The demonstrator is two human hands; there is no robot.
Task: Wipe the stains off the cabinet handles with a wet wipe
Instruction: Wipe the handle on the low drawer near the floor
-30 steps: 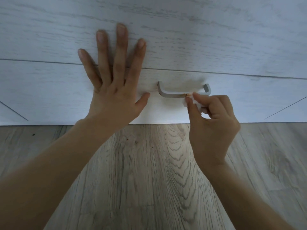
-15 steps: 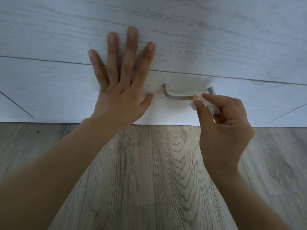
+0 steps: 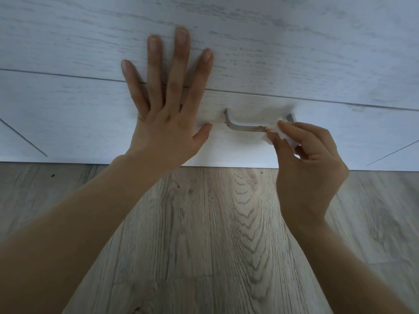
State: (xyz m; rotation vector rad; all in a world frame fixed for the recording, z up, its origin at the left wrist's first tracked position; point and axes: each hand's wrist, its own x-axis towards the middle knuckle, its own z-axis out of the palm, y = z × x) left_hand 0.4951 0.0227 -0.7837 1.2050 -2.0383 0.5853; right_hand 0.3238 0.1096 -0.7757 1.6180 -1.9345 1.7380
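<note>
Left hand: I am keeping my left hand flat against the white cabinet front, fingers straight and spread wide, the thumb pointing right toward the handle. The fingertips are reaching across the thin dark seam onto the upper panel, while the palm is lying on the lower one.

Right hand: my right hand is pinching the wet wipe between thumb and forefinger, with the other fingers curling in behind it.

Wet wipe: I am seeing it as a small white wad, pressing against the right part of the handle bar. Most of it is hiding under my fingers, so I cannot tell how it is folded.

Cabinet handle: the grey metal handle is sitting on the lower panel, just right of my left thumb and not touching it. Its left post is showing in full; its right post is peeking out beyond the wipe.

Stain: a brownish-orange smear is showing on the bar, right beside the left edge of the wipe. A darker speck is sitting at the foot of the left post.

Floor: grey-brown wood-grain flooring is filling the near half of the view, running up to the bottom edge of the cabinet, with both of my forearms crossing above it.
</note>
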